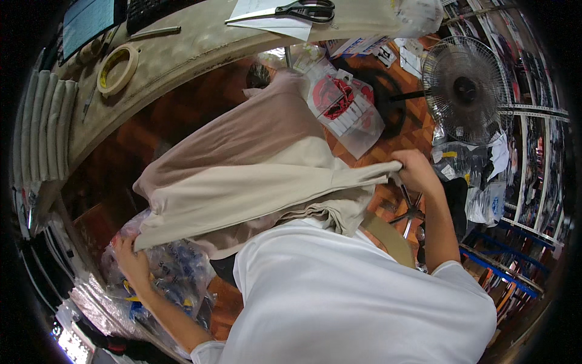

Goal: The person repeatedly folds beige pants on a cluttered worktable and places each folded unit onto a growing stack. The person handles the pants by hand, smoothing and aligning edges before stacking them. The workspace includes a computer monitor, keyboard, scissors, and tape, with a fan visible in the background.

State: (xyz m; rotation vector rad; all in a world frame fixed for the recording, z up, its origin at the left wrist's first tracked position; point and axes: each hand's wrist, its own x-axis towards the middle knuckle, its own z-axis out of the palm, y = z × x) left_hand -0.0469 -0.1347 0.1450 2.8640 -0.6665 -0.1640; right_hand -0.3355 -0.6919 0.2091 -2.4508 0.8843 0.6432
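Note:
A beige cloth garment (242, 185) is stretched across my lap between my two hands; its exact kind does not show. My right hand (417, 171) is closed round its narrow, bunched end on the right. At the lower left corner, my left hand (132, 265) has its fingers closed on the edge. A dusky pink cloth (248, 124) lies beyond and under the beige one, reaching toward the table. More beige folds (342, 209) are gathered close to my body.
A curved table (200, 45) at the far side bears scissors (291, 12), a tape roll (118, 70) and a pen (156, 31). A fan (465, 88) stands at the right, before crowded shelves (533, 158). Plastic bags (176, 273) lie at the lower left. Grey rolls (45, 127) line the left.

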